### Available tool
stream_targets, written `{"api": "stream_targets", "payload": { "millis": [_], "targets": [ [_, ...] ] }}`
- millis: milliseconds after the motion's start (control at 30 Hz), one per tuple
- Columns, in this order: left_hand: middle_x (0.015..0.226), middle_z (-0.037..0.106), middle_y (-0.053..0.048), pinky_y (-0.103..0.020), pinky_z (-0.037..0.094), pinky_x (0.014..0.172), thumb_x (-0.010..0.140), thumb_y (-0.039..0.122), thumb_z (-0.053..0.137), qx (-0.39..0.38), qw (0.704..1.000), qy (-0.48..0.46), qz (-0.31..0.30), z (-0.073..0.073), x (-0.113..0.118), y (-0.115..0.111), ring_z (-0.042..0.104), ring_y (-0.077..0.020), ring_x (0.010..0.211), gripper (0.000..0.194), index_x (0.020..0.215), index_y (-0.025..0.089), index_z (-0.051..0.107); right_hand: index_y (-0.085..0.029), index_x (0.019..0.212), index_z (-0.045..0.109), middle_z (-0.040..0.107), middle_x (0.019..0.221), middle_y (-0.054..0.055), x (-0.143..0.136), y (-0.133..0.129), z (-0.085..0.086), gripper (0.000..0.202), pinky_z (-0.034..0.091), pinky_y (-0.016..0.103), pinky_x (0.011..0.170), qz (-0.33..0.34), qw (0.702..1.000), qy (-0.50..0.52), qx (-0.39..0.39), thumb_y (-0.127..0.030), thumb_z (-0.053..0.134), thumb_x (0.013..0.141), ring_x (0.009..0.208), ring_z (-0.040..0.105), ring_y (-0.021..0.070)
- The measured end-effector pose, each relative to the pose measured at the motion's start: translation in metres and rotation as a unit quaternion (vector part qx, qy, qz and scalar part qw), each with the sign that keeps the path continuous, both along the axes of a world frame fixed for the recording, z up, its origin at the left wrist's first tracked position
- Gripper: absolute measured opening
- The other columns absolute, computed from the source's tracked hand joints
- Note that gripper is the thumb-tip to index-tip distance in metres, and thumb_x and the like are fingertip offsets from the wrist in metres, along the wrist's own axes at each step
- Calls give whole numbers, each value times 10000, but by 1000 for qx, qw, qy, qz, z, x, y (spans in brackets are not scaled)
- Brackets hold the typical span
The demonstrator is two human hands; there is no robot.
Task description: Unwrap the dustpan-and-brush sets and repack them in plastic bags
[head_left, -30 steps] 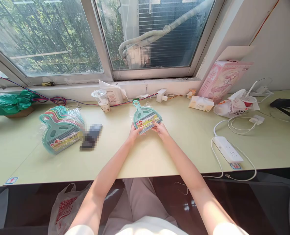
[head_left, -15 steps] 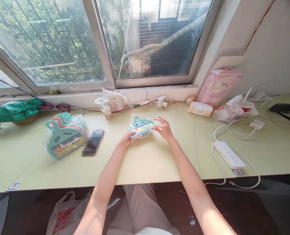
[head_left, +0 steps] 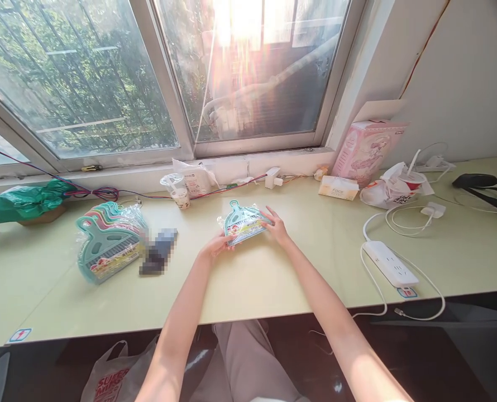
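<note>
A teal dustpan-and-brush set [head_left: 245, 222] in clear plastic wrap is held over the middle of the table, its handle pointing away from me. My left hand [head_left: 219, 244] grips its lower left corner. At its right edge, my right hand [head_left: 276, 225] has its fingers closed on the set. To the left stands a row of several similar wrapped sets [head_left: 110, 243] in teal, pink and other colours. A dark blurred object [head_left: 159, 251] lies beside that row.
Along the window side are a green bag [head_left: 24, 202], a lidded cup [head_left: 178, 192], a tissue pack [head_left: 338, 187] and a pink box [head_left: 369, 151]. A white power strip [head_left: 390, 263] with cables lies at the right. A white bag [head_left: 112, 377] hangs below the table edge.
My right hand's fingers have come down and closed on the set's right edge. The set's face is turned more towards me. The view has shifted slightly.
</note>
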State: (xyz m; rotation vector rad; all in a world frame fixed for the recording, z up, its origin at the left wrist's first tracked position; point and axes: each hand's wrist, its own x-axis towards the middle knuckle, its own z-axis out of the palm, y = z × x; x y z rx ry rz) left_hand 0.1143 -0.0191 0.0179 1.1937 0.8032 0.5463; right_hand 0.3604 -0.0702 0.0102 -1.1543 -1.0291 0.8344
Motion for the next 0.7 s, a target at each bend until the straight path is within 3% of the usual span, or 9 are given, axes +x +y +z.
{"api": "stream_targets", "payload": {
  "millis": [100, 200, 267, 333, 433, 533, 600, 633, 700],
  "targets": [
    [920, 729, -111, -416, 569, 775, 840, 255, 650, 15, 1000, 9, -5, 1, -3, 1, 711, -253, 772, 303, 1122, 151, 607, -225, 1118, 674, 716, 1089, 34, 1, 4, -8, 529, 592, 392, 774, 84, 988, 94, -91, -261, 796, 604, 873, 672, 187],
    [1018, 710, -147, -438, 563, 813, 797, 405, 700, 47, 999, -4, -2, 1, -1, -2, 706, -291, 871, 621, 1340, 174, 509, -140, 954, 696, 732, 855, 44, 5, 7, -12, 341, 611, 365, 704, 109, 976, 151, -112, -232, 758, 631, 764, 685, 191],
    [1165, 662, -161, -452, 538, 876, 707, 413, 789, 75, 997, -11, 5, -1, 7, -5, 682, -298, 969, 1008, 1523, 226, 226, -142, 876, 684, 722, 807, 38, 8, 9, -13, 263, 616, 351, 693, 64, 976, 176, -115, -188, 745, 625, 730, 687, 188],
    [1360, 542, -165, -457, 484, 969, 586, 342, 883, 113, 993, -18, 32, -6, 18, -8, 605, -301, 1138, 1378, 1531, 287, -119, -162, 870, 666, 717, 811, 27, 10, 10, -14, 266, 620, 356, 690, 27, 975, 186, -114, -161, 739, 614, 729, 692, 192],
    [1481, 396, -172, -458, 412, 1041, 564, 352, 897, 177, 980, -20, 86, -17, 33, -9, 480, -292, 1280, 1501, 1452, 302, -312, -188, 902, 646, 714, 842, 17, 9, 11, -16, 306, 626, 366, 690, 12, 976, 186, -108, -144, 722, 609, 755, 695, 199],
    [1490, 349, -186, -434, 446, 993, 583, 383, 882, 264, 961, 11, 86, -22, 35, -11, 521, -277, 1191, 1459, 1473, 310, -272, -193, 869, 635, 704, 829, 6, 6, 13, -19, 280, 628, 341, 667, -25, 972, 198, -121, -119, 686, 604, 742, 683, 178],
    [1478, 326, -189, -403, 489, 925, 536, 363, 903, 324, 942, 50, 76, -22, 33, -13, 567, -248, 1062, 1434, 1524, 319, -136, -189, 839, 631, 699, 822, 5, 7, 14, -20, 255, 628, 328, 662, -37, 969, 206, -131, -109, 669, 600, 736, 675, 165],
    [1450, 346, -179, -389, 508, 885, 551, 366, 892, 342, 933, 72, 80, -21, 32, -13, 580, -227, 995, 1341, 1547, 319, -4, -190, 836, 629, 698, 823, 5, 7, 14, -21, 254, 628, 328, 664, -36, 968, 208, -132, -110, 669, 599, 736, 673, 163],
    [1343, 440, -145, -353, 544, 780, 695, 412, 789, 349, 926, 99, 107, -19, 31, -14, 587, -193, 900, 921, 1491, 294, 343, -197, 854, 621, 696, 830, 5, 9, 14, -22, 274, 628, 336, 671, -27, 970, 204, -130, -122, 678, 597, 745, 674, 165]
  ]
}}
